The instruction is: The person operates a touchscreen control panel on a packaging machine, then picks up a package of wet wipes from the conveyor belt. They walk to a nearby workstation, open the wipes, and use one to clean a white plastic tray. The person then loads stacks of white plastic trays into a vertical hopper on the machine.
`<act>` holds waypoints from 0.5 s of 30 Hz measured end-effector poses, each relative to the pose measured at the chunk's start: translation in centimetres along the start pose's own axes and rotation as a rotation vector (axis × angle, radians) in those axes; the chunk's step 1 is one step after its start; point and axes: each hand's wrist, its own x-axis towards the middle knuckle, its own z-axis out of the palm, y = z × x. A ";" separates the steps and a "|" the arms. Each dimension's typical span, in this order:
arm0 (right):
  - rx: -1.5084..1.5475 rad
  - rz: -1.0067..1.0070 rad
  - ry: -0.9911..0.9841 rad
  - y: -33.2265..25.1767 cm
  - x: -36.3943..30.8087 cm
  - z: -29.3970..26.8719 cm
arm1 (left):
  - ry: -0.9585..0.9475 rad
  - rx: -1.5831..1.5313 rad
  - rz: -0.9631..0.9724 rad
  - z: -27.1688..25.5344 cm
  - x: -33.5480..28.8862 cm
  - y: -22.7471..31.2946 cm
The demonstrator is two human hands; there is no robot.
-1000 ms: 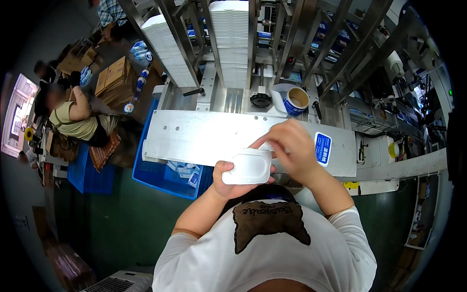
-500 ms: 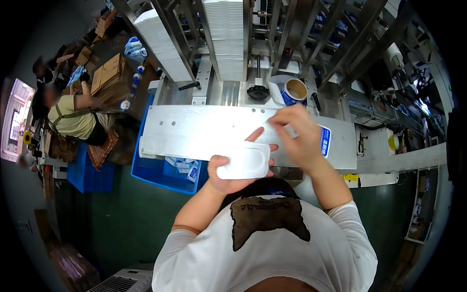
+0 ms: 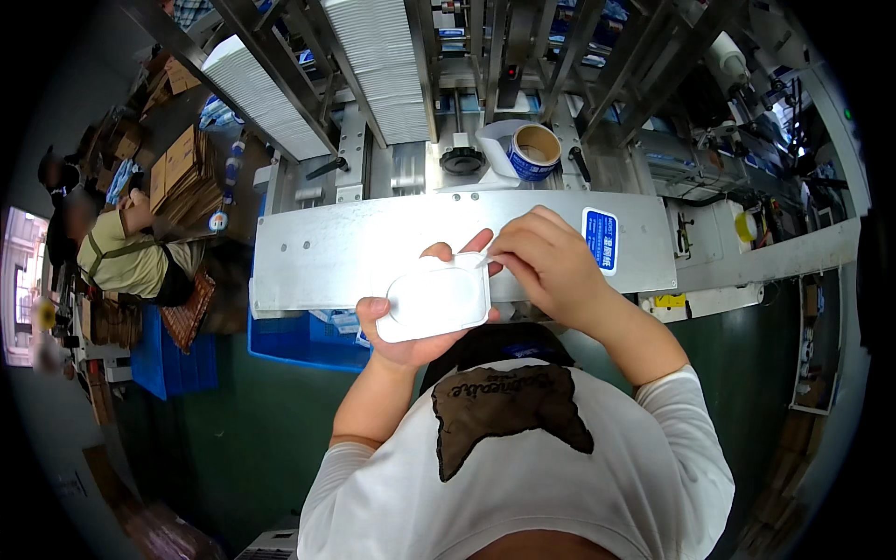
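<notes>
My left hand [image 3: 397, 347] holds a white plastic lid [image 3: 436, 297] from below, thumb on its left edge and fingertips showing beyond the far and right edges. The lid is flat with rounded corners and a raised oval outline. At its far right corner, my right hand [image 3: 546, 261] pinches thumb and forefinger together over a thin white bit, too small to make out. Both hands are above the near edge of a bare metal plate [image 3: 355, 243]. A blue label [image 3: 600, 241] lies on the plate, just right of my right hand.
Beyond the plate, a roll of blue labels [image 3: 535, 152] stands by a black knob [image 3: 461, 161]. Tall stacks of white lids [image 3: 378, 75] fill the machine's metal frame. A blue bin [image 3: 303, 345] with packets sits below left. A co-worker [image 3: 131, 252] sits farther left near cardboard [image 3: 182, 168].
My right hand has come down and left from above the plate to the lid's far right corner, its fingers now pinched there. The whole view has shifted slightly.
</notes>
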 end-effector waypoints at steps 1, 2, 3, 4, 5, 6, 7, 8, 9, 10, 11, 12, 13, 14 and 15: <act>-0.033 0.011 0.037 0.3 -0.1 -0.4 | 0.006 0.010 0.004 0.1 0.1 0.1; -0.066 0.021 0.075 0.5 -0.3 -0.8 | 0.013 0.020 0.008 0.1 0.2 0.2; -0.098 0.034 0.114 0.7 -0.3 -1.1 | 0.022 0.032 0.010 0.1 0.2 0.3; -0.082 0.015 0.063 0.5 -0.4 -1.1 | 0.024 0.031 0.008 0.2 0.3 0.3; -0.051 -0.033 0.013 0.3 -0.5 -0.7 | 0.027 0.029 0.006 0.2 0.4 0.3; -0.023 -0.075 -0.032 -0.2 -0.5 0.1 | 0.030 0.028 -0.003 0.3 0.4 0.3; 0.005 -0.117 -0.076 -0.3 -0.7 0.7 | 0.019 0.035 -0.009 0.2 0.5 0.3; -0.044 -0.106 -0.061 0.0 -0.8 0.9 | 0.008 0.041 -0.016 0.0 0.5 0.4; -0.046 -0.090 -0.039 0.2 -0.7 0.6 | -0.005 0.049 -0.011 -0.2 0.4 0.4; -0.048 -0.074 -0.017 0.5 -0.6 0.2 | -0.015 0.049 -0.015 -0.2 0.4 0.5; -0.051 -0.058 0.004 0.7 -0.4 -0.2 | -0.026 0.050 -0.019 -0.3 0.4 0.5; -0.070 -0.036 0.044 0.9 -0.4 -0.5 | -0.033 0.049 -0.027 -0.3 0.3 0.6; -0.090 -0.015 0.084 1.0 -0.4 -0.8 | -0.026 0.045 -0.021 -0.3 0.1 0.7; -0.109 0.006 0.123 1.1 -0.3 -0.9 | -0.020 0.042 -0.015 -0.4 0.0 0.9; -0.060 -0.018 0.072 0.9 -0.3 -0.7 | -0.015 0.039 -0.013 -0.3 0.0 1.0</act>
